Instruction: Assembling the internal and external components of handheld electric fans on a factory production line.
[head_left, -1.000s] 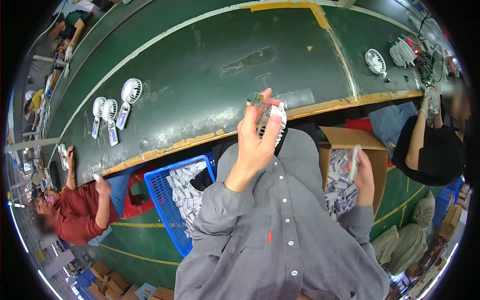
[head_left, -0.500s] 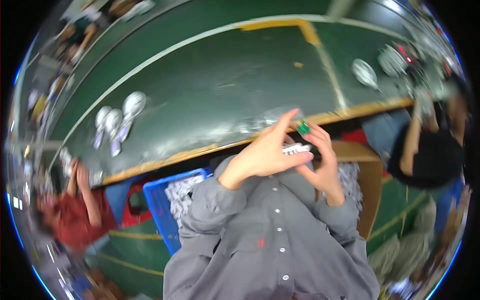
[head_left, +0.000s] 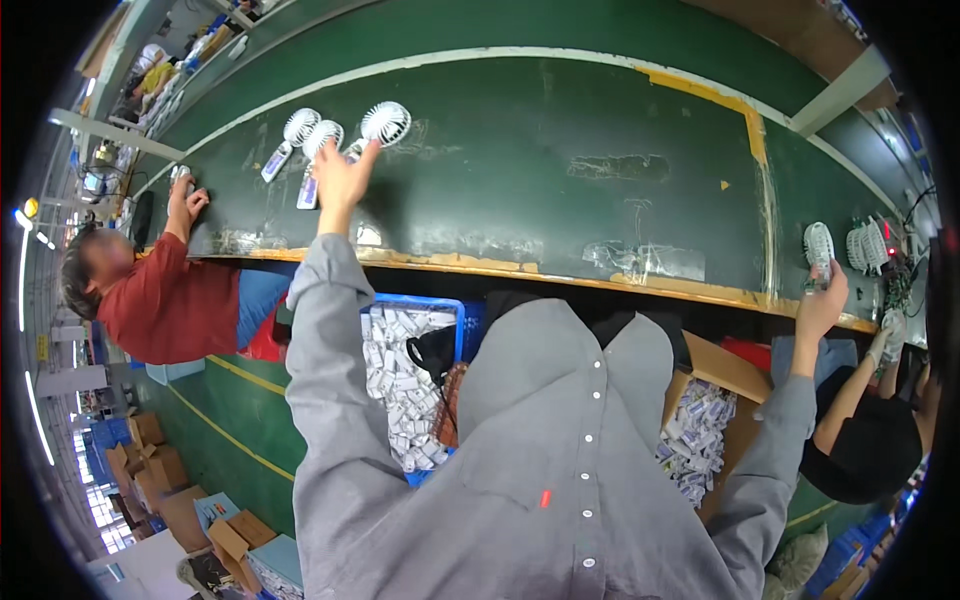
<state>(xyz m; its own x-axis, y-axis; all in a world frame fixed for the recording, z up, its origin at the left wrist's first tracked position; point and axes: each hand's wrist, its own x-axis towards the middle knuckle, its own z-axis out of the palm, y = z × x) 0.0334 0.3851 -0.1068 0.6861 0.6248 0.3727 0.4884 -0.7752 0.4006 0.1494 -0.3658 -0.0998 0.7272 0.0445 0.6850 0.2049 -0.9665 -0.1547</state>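
Note:
Three white handheld fans lie together at the far left of the green table: a left fan, a middle fan and a right fan. My left hand reaches over them, thumb and fingers apart on either side of the right fan's handle. Whether it touches that handle is hard to tell. At the right end of the table, my right hand has its fingers around the lower part of another white handheld fan. My fingers partly hide its handle.
A blue crate of small white pieces stands below the table edge, left of my lap. On the right is a cardboard box of similar pieces. Co-workers sit at both sides. Another white fan stands near the right-hand person.
My hands were together before my chest, with a small white ridged thing and a green piece at the fingers. Now they are spread wide, left to the three fans, right to the single fan.

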